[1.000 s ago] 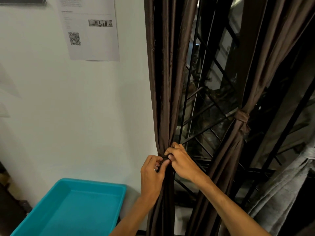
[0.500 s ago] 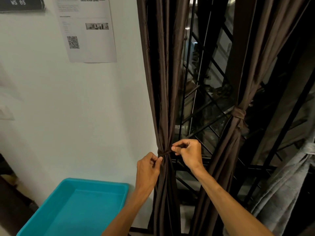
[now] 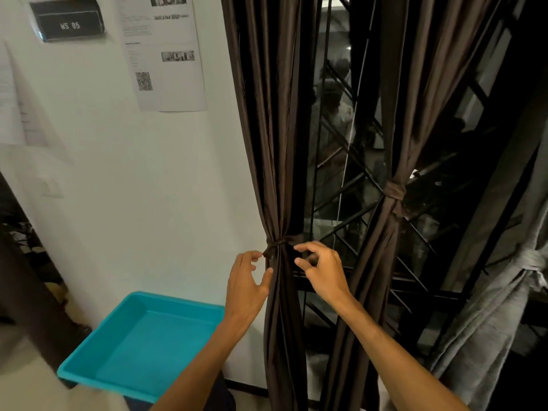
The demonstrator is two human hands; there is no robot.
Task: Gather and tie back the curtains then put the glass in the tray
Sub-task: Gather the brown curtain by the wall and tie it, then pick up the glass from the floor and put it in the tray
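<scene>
Both hands have let go of the knot [image 3: 274, 244]. The left hand [image 3: 247, 287] and the right hand [image 3: 321, 269] now hover open, one on each side of it, and the curtain [image 3: 267, 129] stays gathered. Tying appears complete (glass not in view). The tray [image 3: 142, 298] lies below the left hand.

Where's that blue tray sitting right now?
The blue tray sits low on the left of the head view, beside the white wall, just left of the left brown curtain.
</scene>
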